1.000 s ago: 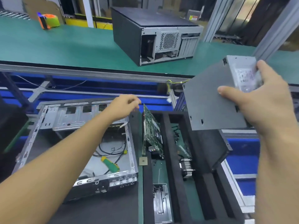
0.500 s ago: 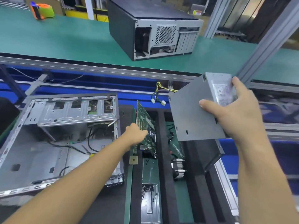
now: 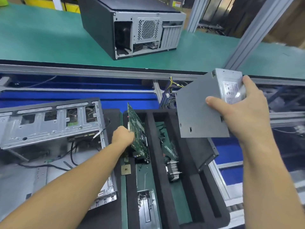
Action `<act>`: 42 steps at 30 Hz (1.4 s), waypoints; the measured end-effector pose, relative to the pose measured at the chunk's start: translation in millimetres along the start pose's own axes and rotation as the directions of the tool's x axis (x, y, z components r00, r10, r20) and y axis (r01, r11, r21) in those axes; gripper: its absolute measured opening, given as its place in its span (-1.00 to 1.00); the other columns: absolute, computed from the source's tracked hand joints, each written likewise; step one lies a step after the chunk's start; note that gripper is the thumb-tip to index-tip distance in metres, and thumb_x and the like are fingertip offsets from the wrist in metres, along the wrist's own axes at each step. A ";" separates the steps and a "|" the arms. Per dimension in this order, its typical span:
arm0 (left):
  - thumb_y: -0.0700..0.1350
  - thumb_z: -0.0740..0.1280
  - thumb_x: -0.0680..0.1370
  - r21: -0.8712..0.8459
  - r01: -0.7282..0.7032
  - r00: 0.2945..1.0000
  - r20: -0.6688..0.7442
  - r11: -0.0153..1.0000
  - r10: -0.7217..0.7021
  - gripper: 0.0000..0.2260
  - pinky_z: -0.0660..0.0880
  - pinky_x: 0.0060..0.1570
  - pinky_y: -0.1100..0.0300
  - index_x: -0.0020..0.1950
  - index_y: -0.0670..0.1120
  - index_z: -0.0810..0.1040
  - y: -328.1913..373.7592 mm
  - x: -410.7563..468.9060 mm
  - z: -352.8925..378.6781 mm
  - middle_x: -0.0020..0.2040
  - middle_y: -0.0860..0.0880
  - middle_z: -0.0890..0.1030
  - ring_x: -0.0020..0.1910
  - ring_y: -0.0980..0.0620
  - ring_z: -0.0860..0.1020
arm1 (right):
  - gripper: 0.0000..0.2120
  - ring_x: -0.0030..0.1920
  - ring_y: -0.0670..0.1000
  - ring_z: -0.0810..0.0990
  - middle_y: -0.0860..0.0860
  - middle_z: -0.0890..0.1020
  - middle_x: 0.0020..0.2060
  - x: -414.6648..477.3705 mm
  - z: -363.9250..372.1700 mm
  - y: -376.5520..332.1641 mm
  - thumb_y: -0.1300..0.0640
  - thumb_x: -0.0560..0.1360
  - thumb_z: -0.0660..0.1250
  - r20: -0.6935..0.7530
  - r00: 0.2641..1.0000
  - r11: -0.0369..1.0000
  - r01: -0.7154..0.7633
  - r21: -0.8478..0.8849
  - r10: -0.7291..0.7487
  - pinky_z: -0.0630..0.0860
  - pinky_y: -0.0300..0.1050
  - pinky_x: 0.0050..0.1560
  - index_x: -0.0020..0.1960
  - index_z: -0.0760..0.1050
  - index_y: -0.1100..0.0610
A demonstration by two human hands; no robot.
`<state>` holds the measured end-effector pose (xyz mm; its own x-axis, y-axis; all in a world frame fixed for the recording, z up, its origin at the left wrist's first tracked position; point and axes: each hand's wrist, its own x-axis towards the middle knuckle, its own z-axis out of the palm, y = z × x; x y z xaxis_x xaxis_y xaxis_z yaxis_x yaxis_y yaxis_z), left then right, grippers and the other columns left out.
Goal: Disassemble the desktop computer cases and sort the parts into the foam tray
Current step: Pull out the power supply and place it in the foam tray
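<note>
**Power supply lifted, waiting for its slot in the tray**

The right grip [image 3: 244,116] is clamped around a grey sheet-metal power supply box [image 3: 196,111], thumb flat on the broad plain face and fingers wrapped over the labelled end. The box is in the air above the far right corner of the black foam tray [image 3: 156,151], tilted, touching nothing. Its bundle of yellow and black cables [image 3: 171,91] trails off the far end.

The left grip [image 3: 123,136] is curled on the near edge of a green circuit board [image 3: 137,128], which stands on edge in the tray's left slot.

I judge the sorting step is in hand: the board is being steadied or shifted while the supply waits for a place. The next move calls for a compartment wide enough for the box. The right-hand slots look the likeliest, and the cables need to go in without snagging.

The tray lies along the right side of the near surface, with a finned metal heatsink [image 3: 172,169] in one slot and a small square gold processor chip [image 3: 126,169] on its left wall. A stripped silver steel computer chassis [image 3: 49,126] lies open at the left edge. A closed black desktop case [image 3: 132,25] waits on the far green surface.
</note>
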<state>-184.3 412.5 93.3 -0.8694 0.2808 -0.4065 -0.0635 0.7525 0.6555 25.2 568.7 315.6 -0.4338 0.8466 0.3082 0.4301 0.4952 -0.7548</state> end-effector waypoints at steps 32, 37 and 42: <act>0.04 0.45 0.44 -0.312 0.063 0.996 0.075 0.948 -0.041 -0.68 0.31 -0.19 0.11 -0.27 -0.08 0.37 -5.0 13.2 32.2 -0.33 -0.05 0.37 -0.26 -0.04 0.35 | -0.06 0.12 0.03 0.49 -0.11 0.33 0.05 -33.2 -3.7 19.5 -0.37 0.06 0.41 0.100 0.986 0.981 -0.119 -0.151 0.135 0.59 0.17 0.05 0.40 0.23 -0.23; -0.08 0.42 0.44 -0.329 0.074 0.993 0.110 0.941 -0.039 -0.83 0.33 -0.18 0.13 -0.25 -0.09 0.47 -7.7 22.9 32.3 -0.26 -0.10 0.45 -0.25 -0.04 0.37 | 0.06 0.17 0.09 0.53 -0.10 0.34 0.14 -37.1 -5.6 18.6 -0.36 0.07 0.42 0.115 0.981 0.978 -0.136 -0.156 0.155 0.60 0.22 0.05 0.52 0.17 -0.20; -0.09 0.45 0.42 -0.388 0.110 0.987 0.150 0.915 -0.055 -0.82 0.53 -0.23 0.11 -0.28 -0.18 0.57 0.0 22.9 33.7 -0.34 -0.07 0.54 -0.30 -0.06 0.48 | -0.07 0.19 0.06 0.51 -0.10 0.37 0.13 -37.9 -7.2 17.1 -0.33 0.07 0.43 0.107 0.980 0.981 -0.158 -0.115 0.170 0.58 0.21 0.10 0.40 0.25 -0.25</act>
<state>-187.7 439.1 62.5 -0.7814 0.3248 -0.5328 -0.3437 0.4886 0.8019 54.7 546.5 295.2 -0.4368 0.8926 0.1115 0.5814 0.3748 -0.7221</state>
